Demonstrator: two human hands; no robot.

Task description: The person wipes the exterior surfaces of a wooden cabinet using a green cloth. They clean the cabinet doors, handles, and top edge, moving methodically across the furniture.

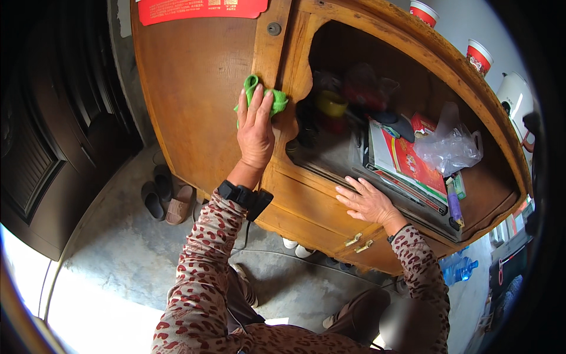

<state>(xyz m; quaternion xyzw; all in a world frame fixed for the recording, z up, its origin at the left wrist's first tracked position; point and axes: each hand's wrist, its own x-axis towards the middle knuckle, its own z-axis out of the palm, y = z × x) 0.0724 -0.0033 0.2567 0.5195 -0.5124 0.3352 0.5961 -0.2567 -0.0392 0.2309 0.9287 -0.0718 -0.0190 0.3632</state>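
Observation:
A green cloth (pixel 279 101) lies bunched under the fingers of my left hand (pixel 255 126), pressed against the front of a wooden cabinet (pixel 199 88) just below its round keyhole lock (pixel 274 29). My right hand (pixel 369 204) rests with spread fingers on the cabinet front below the scalloped opening, holding nothing. Inside the opening lie a stack of papers and booklets (pixel 409 168), a crumpled clear plastic bag (pixel 451 148), a purple tube-like item (pixel 454 203) and a yellow bowl-like container (pixel 331 103).
Red paper cups (pixel 479 58) and a white kettle (pixel 515 95) stand on the cabinet top. Metal handles (pixel 363 246) jut from its lower front. Dark slippers (pixel 152 201) and a pinkish slipper (pixel 179 205) lie on the floor beside a dark door (pixel 66 150). Blue plastic bottles (pixel 460 267) stand at right.

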